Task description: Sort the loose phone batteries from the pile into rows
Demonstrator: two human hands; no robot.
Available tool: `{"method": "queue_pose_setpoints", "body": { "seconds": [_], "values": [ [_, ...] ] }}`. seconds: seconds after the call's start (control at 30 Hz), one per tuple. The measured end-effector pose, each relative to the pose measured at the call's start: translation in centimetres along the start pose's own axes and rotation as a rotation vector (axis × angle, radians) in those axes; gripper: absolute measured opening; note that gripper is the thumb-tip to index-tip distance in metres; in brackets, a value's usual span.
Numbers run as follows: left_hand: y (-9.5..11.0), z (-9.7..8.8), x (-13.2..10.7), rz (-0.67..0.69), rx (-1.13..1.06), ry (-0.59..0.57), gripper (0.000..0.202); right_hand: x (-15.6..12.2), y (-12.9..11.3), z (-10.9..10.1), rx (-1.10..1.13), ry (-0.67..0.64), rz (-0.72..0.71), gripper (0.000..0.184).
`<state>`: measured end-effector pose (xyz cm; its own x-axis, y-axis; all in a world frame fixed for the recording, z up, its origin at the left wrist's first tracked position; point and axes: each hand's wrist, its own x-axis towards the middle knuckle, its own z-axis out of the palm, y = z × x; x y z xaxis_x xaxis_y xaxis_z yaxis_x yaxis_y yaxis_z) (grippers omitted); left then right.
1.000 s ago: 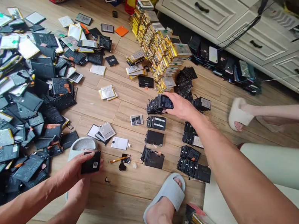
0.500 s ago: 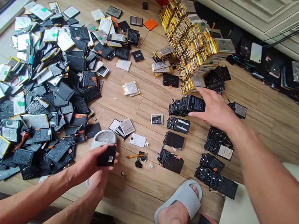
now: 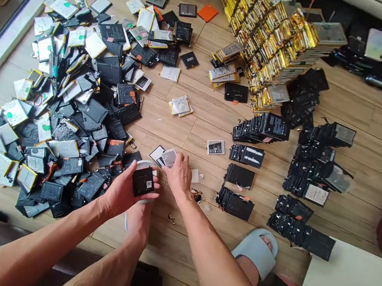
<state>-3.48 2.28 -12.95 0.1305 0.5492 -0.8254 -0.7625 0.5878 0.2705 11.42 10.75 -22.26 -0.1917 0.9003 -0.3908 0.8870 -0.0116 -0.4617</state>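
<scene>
My left hand (image 3: 121, 185) is closed around a black phone battery (image 3: 143, 181) with a small white code label, held above a grey slipper. Close by on the right, my right hand (image 3: 178, 175) is over the floor with its fingers bent, beside several grey and white batteries (image 3: 169, 158). Its fingertips are partly hidden, so whether it holds anything cannot be seen. A white battery (image 3: 195, 176) and small scraps (image 3: 197, 195) lie past its wrist. To the left spreads a big heap of loose batteries (image 3: 82, 115).
Rows of black batteries (image 3: 240, 175) stand on the floor at centre right, with more rows (image 3: 307, 182) farther right. A tall bank of yellow-edged batteries (image 3: 273, 44) is behind them. Phones (image 3: 376, 44) lie at upper right. My slippered foot (image 3: 257, 251) is at lower right.
My right hand has left the black battery row and moved left and nearer, beside my left hand. My left hand still holds a black battery. The view has shifted.
</scene>
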Motion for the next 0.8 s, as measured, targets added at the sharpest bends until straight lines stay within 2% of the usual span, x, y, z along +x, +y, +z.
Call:
{"method": "queue_pose_setpoints", "body": {
  "seconds": [0.1, 0.17, 0.23, 0.3, 0.4, 0.47, 0.53, 0.67, 0.73, 0.8],
  "values": [
    [0.2, 0.0, 0.6, 0.025, -0.009, 0.046, 0.052, -0.3, 1.0, -0.7, 0.202, -0.079, 0.052, 0.018],
    [0.0, 0.0, 1.1, 0.029, -0.013, 0.065, 0.045, -0.6, 2.1, -1.1, 0.458, -0.106, 0.114, 0.008],
    [-0.2, 0.0, 1.7, 0.059, 0.028, 0.101, 0.033, -1.2, 3.0, -1.3, 0.78, -0.112, 0.185, 0.016],
    [-0.6, 0.2, 2.1, 0.118, 0.105, 0.162, 0.03, -2.2, 3.4, -1.4, 1.051, -0.118, 0.238, 0.031],
    [-1.1, 0.8, 2.7, 0.193, 0.211, 0.201, 0.042, -4.0, 3.2, -1.6, 1.206, -0.167, 0.266, 0.045],
    [-1.5, 1.2, 3.0, 0.23, 0.273, 0.218, 0.045, -5.1, 2.9, -1.9, 1.21, -0.201, 0.26, 0.045],
    [-1.9, 1.4, 3.2, 0.258, 0.332, 0.274, 0.043, -6.0, 2.6, -2.2, 1.124, -0.158, 0.209, 0.039],
    [-2.5, 1.4, 3.7, 0.25, 0.387, 0.356, 0.04, -6.9, 2.0, -2.8, 0.703, 0.119, 0.012, 0.023],
    [-2.6, 1.4, 3.9, 0.265, 0.402, 0.379, 0.036, -7.2, 1.7, -2.9, 0.603, 0.181, 0.01, 0.021],
    [-2.7, 1.4, 4.0, 0.279, 0.43, 0.407, 0.032, -7.5, 1.6, -2.8, 0.617, 0.158, 0.075, 0.022]
  ]
}}
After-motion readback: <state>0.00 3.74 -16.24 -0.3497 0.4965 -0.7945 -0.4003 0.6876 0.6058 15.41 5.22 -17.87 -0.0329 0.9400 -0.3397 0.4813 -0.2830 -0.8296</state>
